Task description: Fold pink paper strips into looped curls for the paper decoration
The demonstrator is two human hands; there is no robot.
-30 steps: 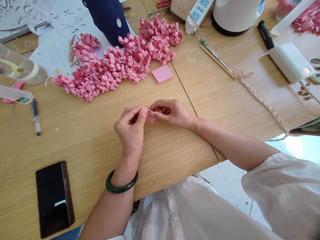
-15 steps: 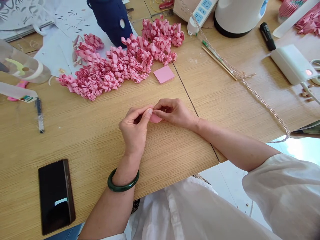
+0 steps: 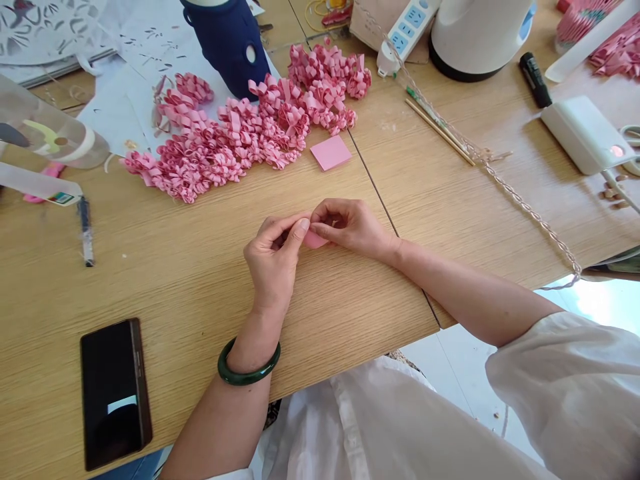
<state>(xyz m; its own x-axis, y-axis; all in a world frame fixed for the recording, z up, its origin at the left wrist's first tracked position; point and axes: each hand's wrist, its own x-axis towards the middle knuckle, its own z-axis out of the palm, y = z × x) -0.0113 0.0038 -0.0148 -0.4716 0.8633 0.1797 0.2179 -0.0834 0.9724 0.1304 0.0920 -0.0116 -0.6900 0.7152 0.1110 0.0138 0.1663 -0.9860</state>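
My left hand (image 3: pixel 274 260) and my right hand (image 3: pixel 350 228) meet over the wooden table (image 3: pixel 165 280), both pinching one small pink paper piece (image 3: pixel 315 239) between fingertips. Only a corner of the paper shows; the rest is hidden by my fingers. A green bangle (image 3: pixel 247 367) sits on my left wrist. Beyond my hands lies a flat pink paper square (image 3: pixel 331 153), and behind it a long heap of curled pink paper pieces (image 3: pixel 240 133).
A black phone (image 3: pixel 115 392) lies near the front left edge. A pen (image 3: pixel 86 230) and tape roll (image 3: pixel 55 137) are at left, a navy bottle (image 3: pixel 227 40) at the back. Right: wooden sticks (image 3: pixel 437 128), a chain (image 3: pixel 520 200), a white device (image 3: pixel 585 133), a power strip (image 3: pixel 407 30).
My hands stay together on the pink paper, with the fingers shifting slightly on it. The view has drifted a little, so everything sits slightly lower and to the right.
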